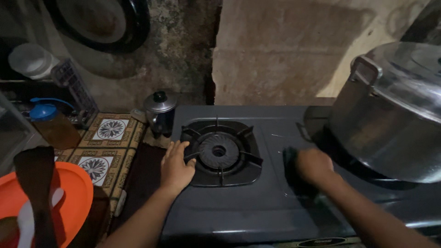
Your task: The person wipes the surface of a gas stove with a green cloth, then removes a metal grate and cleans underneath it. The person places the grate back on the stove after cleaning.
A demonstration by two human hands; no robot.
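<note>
A dark grey two-burner gas stove (257, 206) fills the middle of the head view. My left hand (176, 166) rests flat, fingers apart, on the stove's left edge, touching the black pan support of the left burner (219, 151). My right hand (313, 164) presses a dark cloth or scrubber (290, 158) onto the stove top between the two burners; the hand is blurred. A large steel pot with a lid (390, 115) stands on the right burner, just right of my right hand.
A small steel kettle (160, 110) stands behind the stove's left corner. A patterned tile counter (108, 142) lies to the left, with an orange bowl (69, 197) holding a dark utensil, a blue-lidded jar (50, 124) and a rough wall behind.
</note>
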